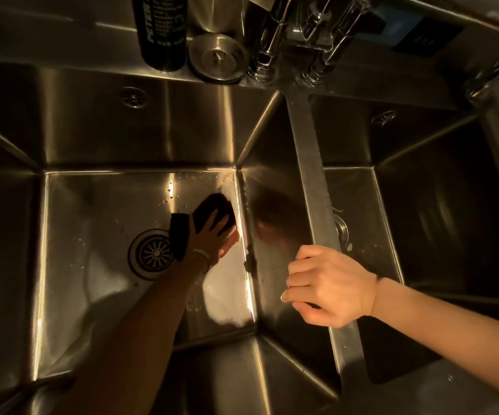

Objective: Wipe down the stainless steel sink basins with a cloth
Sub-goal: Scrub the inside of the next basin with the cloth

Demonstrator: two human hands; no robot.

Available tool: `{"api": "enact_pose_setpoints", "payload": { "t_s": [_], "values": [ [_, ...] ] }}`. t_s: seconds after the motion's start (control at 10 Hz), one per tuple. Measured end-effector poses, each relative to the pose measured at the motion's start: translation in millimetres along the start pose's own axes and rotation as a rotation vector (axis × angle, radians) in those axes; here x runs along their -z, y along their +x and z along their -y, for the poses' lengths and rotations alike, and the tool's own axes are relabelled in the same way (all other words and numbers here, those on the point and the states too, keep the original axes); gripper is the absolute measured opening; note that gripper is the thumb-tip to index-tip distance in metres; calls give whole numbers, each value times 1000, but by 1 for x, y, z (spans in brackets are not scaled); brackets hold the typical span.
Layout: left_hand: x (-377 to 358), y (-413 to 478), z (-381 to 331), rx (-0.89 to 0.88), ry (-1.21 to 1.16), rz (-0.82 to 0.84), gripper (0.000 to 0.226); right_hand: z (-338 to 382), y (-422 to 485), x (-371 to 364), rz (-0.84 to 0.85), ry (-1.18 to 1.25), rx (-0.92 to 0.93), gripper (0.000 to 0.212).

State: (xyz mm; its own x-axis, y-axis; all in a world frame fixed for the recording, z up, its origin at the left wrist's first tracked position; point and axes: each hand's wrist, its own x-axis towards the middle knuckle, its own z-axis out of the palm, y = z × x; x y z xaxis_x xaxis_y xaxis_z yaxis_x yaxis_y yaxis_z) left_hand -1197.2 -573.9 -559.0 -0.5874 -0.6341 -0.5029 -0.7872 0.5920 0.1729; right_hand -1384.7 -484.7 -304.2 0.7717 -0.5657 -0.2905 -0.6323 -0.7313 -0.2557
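Note:
I look down into a double stainless steel sink. My left hand (214,235) reaches deep into the left basin (98,211) and presses a dark cloth (212,209) flat against the basin floor, close to its right wall. The fingers lie spread on top of the cloth. A round drain (152,253) sits just left of that wrist. My right hand (326,284) rests on the divider (311,163) between the two basins, its fingers curled over the divider's edge. The right basin (422,205) lies in shadow.
On the back ledge stand a black bottle (160,28) and a loose metal drain strainer (217,56). The faucet fittings (296,40) rise behind the divider. Water drops dot the left basin floor. A dark mat (392,348) lies low in the right basin.

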Motion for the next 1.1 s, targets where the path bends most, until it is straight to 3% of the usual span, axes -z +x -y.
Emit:
{"api": "enact_pose_setpoints", "payload": {
  "t_s": [0.1,0.2,0.3,0.4,0.5,0.6,0.7,0.8,0.9,1.0,1.1],
  "values": [
    [2,-10,-8,113,226,-121,69,2,1,6,11,-2,0,22],
    [14,3,9,-85,198,-51,65,4,0,5,17,13,-4,21],
    [41,26,19,-6,-9,18,63,2,1,2,9,27,3,21],
    [52,42,19,31,26,-13,58,-1,1,5,0,0,5,22],
    [52,45,22,-79,155,8,69,1,-1,4,-9,37,0,21],
    [51,49,21,-9,89,-57,70,0,2,3,-28,61,2,20],
    [42,41,-2,-151,159,-87,61,-1,2,6,-44,61,6,20],
    [30,20,-19,-174,-189,-29,60,1,-1,7,-36,75,14,19],
    [27,17,-2,-274,-50,-43,60,0,0,6,-38,77,19,18],
    [32,13,15,-403,891,-254,65,0,1,7,-59,49,18,18],
    [34,-6,6,-12,112,-199,61,1,0,6,-63,49,22,18]
  ]
}}
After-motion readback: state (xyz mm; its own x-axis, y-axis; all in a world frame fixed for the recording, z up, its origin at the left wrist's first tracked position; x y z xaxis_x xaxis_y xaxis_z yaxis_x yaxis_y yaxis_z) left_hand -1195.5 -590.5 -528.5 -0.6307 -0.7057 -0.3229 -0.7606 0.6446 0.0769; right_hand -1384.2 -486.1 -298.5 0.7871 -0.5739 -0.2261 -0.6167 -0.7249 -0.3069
